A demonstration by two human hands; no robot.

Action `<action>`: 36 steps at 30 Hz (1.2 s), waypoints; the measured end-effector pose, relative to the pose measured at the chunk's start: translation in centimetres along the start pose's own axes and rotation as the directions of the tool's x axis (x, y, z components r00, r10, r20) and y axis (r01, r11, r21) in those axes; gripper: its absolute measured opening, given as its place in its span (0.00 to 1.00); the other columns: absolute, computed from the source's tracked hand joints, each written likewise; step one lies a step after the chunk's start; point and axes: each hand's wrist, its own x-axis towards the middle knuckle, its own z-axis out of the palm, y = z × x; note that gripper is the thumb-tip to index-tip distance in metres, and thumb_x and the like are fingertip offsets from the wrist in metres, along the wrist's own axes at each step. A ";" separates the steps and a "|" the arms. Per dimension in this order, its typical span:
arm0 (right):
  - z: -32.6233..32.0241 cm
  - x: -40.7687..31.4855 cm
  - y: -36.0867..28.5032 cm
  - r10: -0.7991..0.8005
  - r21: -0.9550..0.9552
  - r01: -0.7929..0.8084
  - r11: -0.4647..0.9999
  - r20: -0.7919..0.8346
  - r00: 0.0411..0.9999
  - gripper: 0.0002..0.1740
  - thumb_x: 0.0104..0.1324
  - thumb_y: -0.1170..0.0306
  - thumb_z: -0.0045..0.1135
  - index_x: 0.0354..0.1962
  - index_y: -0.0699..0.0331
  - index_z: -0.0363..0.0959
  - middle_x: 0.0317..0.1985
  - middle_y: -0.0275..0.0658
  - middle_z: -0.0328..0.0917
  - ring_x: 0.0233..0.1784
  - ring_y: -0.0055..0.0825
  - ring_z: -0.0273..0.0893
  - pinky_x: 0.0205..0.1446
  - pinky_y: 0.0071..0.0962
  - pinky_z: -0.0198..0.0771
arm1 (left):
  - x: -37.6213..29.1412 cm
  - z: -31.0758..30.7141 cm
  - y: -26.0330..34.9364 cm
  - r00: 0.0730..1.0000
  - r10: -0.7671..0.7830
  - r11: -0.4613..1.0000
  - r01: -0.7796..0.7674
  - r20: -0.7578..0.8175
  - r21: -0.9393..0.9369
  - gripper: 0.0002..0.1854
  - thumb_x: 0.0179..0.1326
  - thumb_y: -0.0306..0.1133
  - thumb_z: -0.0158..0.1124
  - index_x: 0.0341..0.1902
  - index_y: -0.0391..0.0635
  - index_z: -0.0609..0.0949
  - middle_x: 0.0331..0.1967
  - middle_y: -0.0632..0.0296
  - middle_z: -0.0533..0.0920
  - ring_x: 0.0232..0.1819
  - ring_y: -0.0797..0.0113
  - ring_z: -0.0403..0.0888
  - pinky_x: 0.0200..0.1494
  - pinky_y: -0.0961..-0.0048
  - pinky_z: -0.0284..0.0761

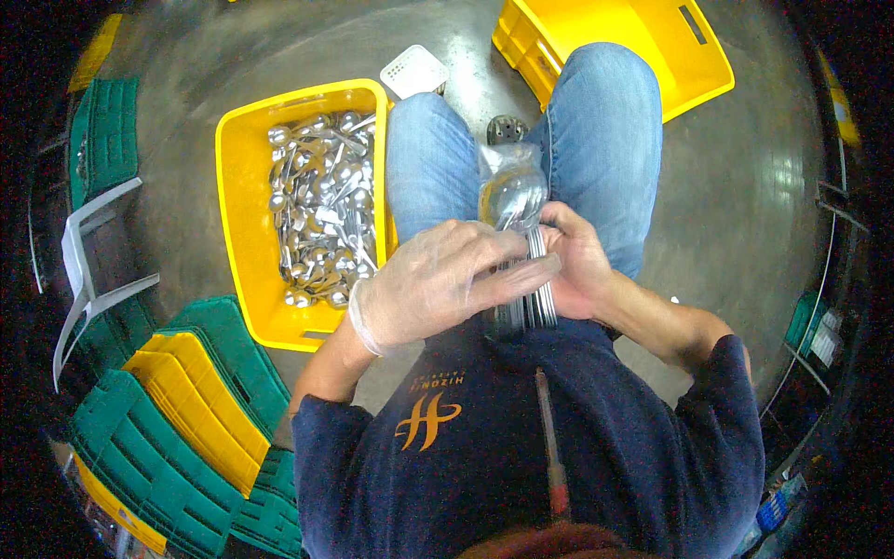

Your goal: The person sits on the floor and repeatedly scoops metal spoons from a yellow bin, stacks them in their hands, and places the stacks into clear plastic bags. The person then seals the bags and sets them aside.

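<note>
A bundle of metal spoons (513, 199) lies over my lap, its bowls pointing away from me inside a clear plastic bag (506, 157). The handles (538, 300) point back toward my shirt. My left hand (436, 279), in a clear disposable glove, grips the bundle from the left, with fingers laid across the handles. From the other side my bare right hand (580, 258) holds the same handles, thumb near the bowls. Left of my legs stands a yellow plastic crate (244, 209) holding many loose metal spoons (325, 202). The fingers hide part of the handles.
Another yellow crate (681, 45) stands beyond my right knee. A white perforated plastic basket (415, 70) sits on the concrete floor (726, 189) ahead. Stacked green crates (147, 447) and yellow ones (202, 398) are at left, near a white frame (77, 265).
</note>
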 end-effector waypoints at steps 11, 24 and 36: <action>-0.4 -1.1 2.9 -0.275 -0.555 0.209 0.805 -0.037 0.961 0.16 0.69 0.68 0.59 0.51 0.64 0.69 0.37 0.37 0.80 0.39 0.25 0.82 0.47 0.30 0.81 | -4.2 3.5 1.2 0.820 -0.547 0.793 0.441 -0.170 -0.421 0.19 0.63 0.29 0.64 0.58 0.43 0.75 0.43 0.59 0.77 0.36 0.70 0.77 0.42 0.73 0.74; -2.0 -1.1 0.2 -0.201 -0.953 0.278 0.121 0.250 0.947 0.30 0.64 0.54 0.64 0.56 0.67 0.72 0.53 0.43 0.78 0.57 0.28 0.74 0.62 0.30 0.67 | -3.6 6.1 1.8 0.650 -0.653 0.132 0.603 0.388 -0.787 0.14 0.65 0.36 0.66 0.47 0.38 0.83 0.39 0.62 0.85 0.42 0.77 0.79 0.46 0.74 0.76; -1.0 -2.8 1.6 0.111 -0.983 0.174 -0.054 0.167 0.980 0.24 0.60 0.59 0.70 0.47 0.67 0.77 0.52 0.40 0.77 0.55 0.25 0.71 0.59 0.30 0.67 | -4.4 3.6 1.5 0.625 -0.628 0.085 0.646 0.463 -0.758 0.16 0.59 0.32 0.71 0.49 0.40 0.83 0.42 0.63 0.85 0.43 0.76 0.80 0.48 0.72 0.77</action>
